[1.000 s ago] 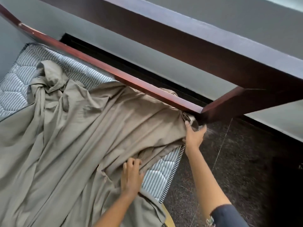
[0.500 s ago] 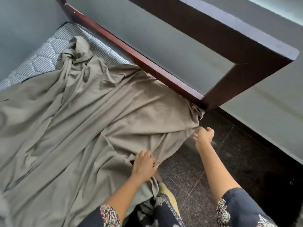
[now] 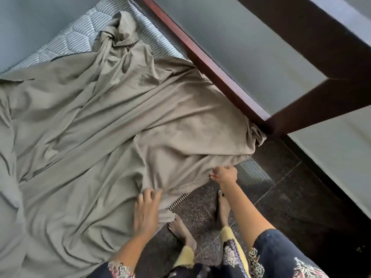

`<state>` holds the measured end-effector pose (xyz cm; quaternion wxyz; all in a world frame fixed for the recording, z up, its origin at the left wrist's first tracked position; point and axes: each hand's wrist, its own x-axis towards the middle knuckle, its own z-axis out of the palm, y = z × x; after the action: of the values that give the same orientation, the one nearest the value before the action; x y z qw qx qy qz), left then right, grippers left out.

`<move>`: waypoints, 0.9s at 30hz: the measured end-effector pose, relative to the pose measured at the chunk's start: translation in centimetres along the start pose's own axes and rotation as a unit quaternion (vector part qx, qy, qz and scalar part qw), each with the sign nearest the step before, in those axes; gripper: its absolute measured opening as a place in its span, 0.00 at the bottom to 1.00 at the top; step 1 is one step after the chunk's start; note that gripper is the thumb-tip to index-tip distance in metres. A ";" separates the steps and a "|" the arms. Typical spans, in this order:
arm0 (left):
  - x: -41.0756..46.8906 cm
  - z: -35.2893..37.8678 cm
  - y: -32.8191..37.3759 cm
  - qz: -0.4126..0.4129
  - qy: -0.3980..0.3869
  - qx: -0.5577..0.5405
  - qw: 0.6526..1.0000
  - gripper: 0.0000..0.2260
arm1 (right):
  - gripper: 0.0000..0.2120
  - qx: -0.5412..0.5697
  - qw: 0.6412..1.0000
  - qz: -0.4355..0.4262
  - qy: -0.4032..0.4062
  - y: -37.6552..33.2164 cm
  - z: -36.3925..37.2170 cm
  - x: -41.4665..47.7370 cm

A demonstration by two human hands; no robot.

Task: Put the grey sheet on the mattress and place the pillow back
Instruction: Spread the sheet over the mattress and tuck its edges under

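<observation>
The grey sheet (image 3: 104,125) lies crumpled over most of the striped mattress (image 3: 76,39), with a knotted bunch near the far corner. One sheet corner is tucked at the bed frame's post. My left hand (image 3: 147,211) lies on the sheet's hanging edge with its fingers curled into the cloth. My right hand (image 3: 224,174) pinches the sheet's edge near the mattress corner, where a strip of striped mattress side (image 3: 252,173) shows. No pillow is in view.
A dark wooden bed frame (image 3: 220,71) runs diagonally along the mattress's far side, meeting a post at right. A grey wall is behind it. My bare feet (image 3: 221,207) stand on the dark speckled floor (image 3: 281,197) beside the bed.
My right hand left the frame corner and came down to grasp the sheet's edge. My left hand slid along the edge. The sheet now covers more of the mattress corner.
</observation>
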<state>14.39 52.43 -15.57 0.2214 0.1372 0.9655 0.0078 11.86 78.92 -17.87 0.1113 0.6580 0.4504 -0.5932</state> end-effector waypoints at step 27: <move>3.0 -1.4 9.1 0.072 -0.117 -0.090 0.987 0.11 | 0.06 -0.047 0.989 -0.087 0.111 0.3 -4.9 2.7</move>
<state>13.62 62.07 -14.89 0.3427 0.1855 0.9161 0.0944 15.13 83.36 -19.04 0.0394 0.6724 0.5427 -0.5018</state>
